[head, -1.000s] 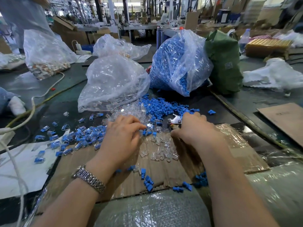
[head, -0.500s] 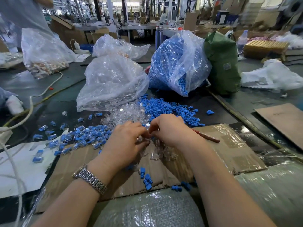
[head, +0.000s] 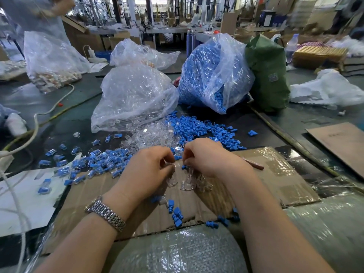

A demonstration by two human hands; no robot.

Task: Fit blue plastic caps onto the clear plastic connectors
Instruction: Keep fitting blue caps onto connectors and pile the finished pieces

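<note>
My left hand (head: 146,170) and my right hand (head: 211,158) meet over a sheet of brown cardboard (head: 275,180), fingers curled. The left hand pinches a clear plastic connector (head: 169,164). The right hand pinches a small blue cap (head: 184,167) and holds several clear connectors under its palm. A loose heap of blue caps (head: 204,131) and a heap of clear connectors (head: 151,134) lie just beyond the hands. Connectors with blue caps fitted (head: 94,164) lie scattered to the left. A few more blue caps (head: 176,214) lie on the cardboard near my wrists.
Behind the heaps stand a clear bag of connectors (head: 134,97), a bag of blue caps (head: 212,73) and a green sack (head: 267,73). A white cable (head: 35,125) runs along the left. A reddish pencil (head: 254,164) lies right of my right hand. Another person stands far left.
My right hand has drawn back from the blue cap heap to meet the left hand. Both hands now work close together over the cardboard.
</note>
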